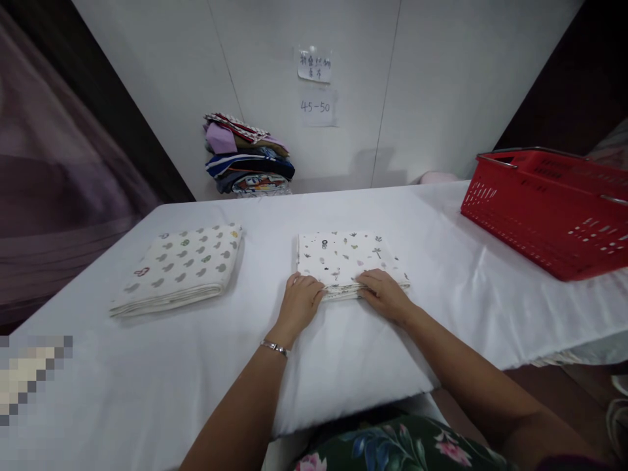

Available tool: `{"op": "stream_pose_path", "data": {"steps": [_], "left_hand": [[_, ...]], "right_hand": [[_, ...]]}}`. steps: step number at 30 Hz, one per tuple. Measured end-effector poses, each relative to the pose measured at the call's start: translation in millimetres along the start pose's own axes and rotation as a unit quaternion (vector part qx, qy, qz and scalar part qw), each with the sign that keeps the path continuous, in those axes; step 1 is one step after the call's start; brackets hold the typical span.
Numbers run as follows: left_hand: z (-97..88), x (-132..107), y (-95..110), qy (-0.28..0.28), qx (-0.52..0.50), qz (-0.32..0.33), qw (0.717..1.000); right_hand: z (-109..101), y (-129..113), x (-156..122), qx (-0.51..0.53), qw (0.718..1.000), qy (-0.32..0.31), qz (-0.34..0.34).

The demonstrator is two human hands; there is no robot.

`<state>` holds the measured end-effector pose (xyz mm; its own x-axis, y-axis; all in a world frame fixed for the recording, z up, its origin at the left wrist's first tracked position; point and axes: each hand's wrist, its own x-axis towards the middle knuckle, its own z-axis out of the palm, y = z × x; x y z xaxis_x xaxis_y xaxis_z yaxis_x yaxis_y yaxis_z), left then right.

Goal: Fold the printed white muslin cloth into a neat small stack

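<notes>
A white folded cloth (343, 256) printed with small plants and figures lies flat in the middle of the table, its layered edge facing me. My left hand (300, 302) is at the near left corner, fingers curled over that edge, a silver bracelet on the wrist. Further right along the same edge, my right hand (385, 296) pinches the layers with its fingers on top. Both thumbs are partly hidden. To the left rests a second folded cloth (184, 265), white with grey apple-like shapes, touched by neither hand.
A white cloth covers the table (235, 366). A red plastic basket (544, 216) stands at the right. Behind the table's far edge is a pile of folded fabrics (249, 157) against the wall. Two paper notes (318, 106) hang there. A purple curtain (59, 170) hangs at left.
</notes>
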<state>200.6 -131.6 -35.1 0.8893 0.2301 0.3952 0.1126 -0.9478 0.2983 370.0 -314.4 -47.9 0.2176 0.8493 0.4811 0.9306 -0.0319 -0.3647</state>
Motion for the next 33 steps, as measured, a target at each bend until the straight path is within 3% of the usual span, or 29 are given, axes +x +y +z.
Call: {"op": "stream_pose_path", "data": {"steps": [6, 11, 16, 23, 33], "left_hand": [[0.5, 0, -1, -0.005, 0.001, 0.0, 1.0], [2.5, 0, 1, 0.013, -0.004, 0.0, 1.0], [9.3, 0, 8, 0.028, -0.015, 0.032, 0.999], [15.9, -1, 14, -0.001, 0.015, 0.055, 0.998], [12.5, 0, 20, -0.003, 0.023, 0.037, 0.999]], "right_hand": [[3, 2, 0, 0.002, 0.998, 0.022, 0.051], [3, 1, 1, -0.012, 0.998, 0.026, 0.055], [1, -2, 1, -0.019, 0.997, 0.019, 0.078], [5, 2, -1, -0.028, 0.999, 0.016, -0.019], [0, -2, 0, -0.054, 0.998, 0.009, -0.035]]}}
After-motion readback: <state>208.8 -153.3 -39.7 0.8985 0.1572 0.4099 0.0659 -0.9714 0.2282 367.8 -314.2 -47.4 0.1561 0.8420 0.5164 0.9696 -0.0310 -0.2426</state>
